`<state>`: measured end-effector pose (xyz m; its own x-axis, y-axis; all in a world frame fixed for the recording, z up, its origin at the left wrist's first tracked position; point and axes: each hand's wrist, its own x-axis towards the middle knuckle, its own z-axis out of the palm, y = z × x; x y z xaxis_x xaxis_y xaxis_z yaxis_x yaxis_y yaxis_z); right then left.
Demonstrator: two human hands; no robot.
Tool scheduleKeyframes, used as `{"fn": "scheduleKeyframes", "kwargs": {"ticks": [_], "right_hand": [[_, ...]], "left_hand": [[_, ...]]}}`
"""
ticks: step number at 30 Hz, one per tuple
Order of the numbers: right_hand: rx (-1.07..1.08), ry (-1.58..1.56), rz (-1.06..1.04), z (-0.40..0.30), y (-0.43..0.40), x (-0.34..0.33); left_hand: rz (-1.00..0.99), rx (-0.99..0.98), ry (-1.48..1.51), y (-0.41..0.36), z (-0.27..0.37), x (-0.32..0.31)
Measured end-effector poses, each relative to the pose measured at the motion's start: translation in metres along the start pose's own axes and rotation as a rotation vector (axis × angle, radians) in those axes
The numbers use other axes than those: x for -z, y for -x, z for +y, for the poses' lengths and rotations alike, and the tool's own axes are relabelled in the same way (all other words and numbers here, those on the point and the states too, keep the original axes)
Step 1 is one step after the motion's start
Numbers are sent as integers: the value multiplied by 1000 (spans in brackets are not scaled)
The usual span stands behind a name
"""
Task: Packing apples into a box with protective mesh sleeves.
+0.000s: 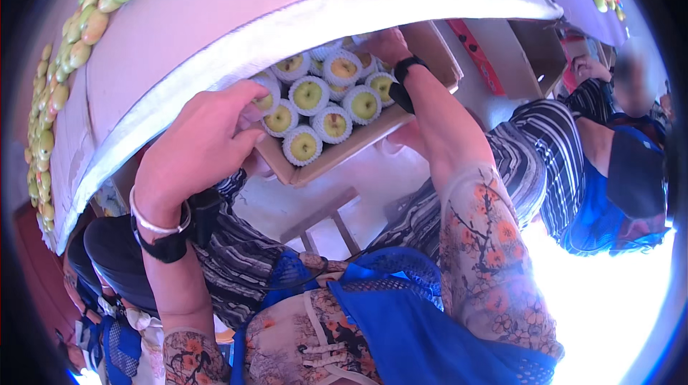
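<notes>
A cardboard box stands before me, partly under the table's edge. In it are stacked several pale green and yellowish apples, each in a white foam net sleeve. My left hand is over the box's left side, thumb and index finger spread. Its index fingertip touches a netted apple at that edge. Deep in the far right part of the box is my right hand, among more netted apples. Its fingers are partly hidden, and I cannot tell whether they grip one.
Above the box runs a cardboard-covered table, with bare apples along its left edge. An open carton stands to the right. Below lies a wooden slatted frame. A person sits at the right; others are at the lower left.
</notes>
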<state>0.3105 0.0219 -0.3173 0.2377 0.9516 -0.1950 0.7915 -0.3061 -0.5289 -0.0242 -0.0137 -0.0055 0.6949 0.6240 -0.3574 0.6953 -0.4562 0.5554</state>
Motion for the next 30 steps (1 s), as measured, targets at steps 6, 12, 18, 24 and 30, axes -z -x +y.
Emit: {"fn": "scheduleKeyframes", "kwargs": {"ticks": [6,12,18,24,30], "right_hand": [[-51,-13,104,-14,-29,-36],[-61,56,-22,-13,-38,-41],[127,132,-60,2,-53,-32],[2,16,-34,-7,-48,-28],[-46,94,-52,-9,-42,-21]], "left_hand": [[-24,3,-4,-2,7,-5],[-28,44,59,-6,9,-7],[-49,50,36,-7,10,-7],[-70,51,21,-11,12,-7],[-85,55,7,-15,13,-7]]}}
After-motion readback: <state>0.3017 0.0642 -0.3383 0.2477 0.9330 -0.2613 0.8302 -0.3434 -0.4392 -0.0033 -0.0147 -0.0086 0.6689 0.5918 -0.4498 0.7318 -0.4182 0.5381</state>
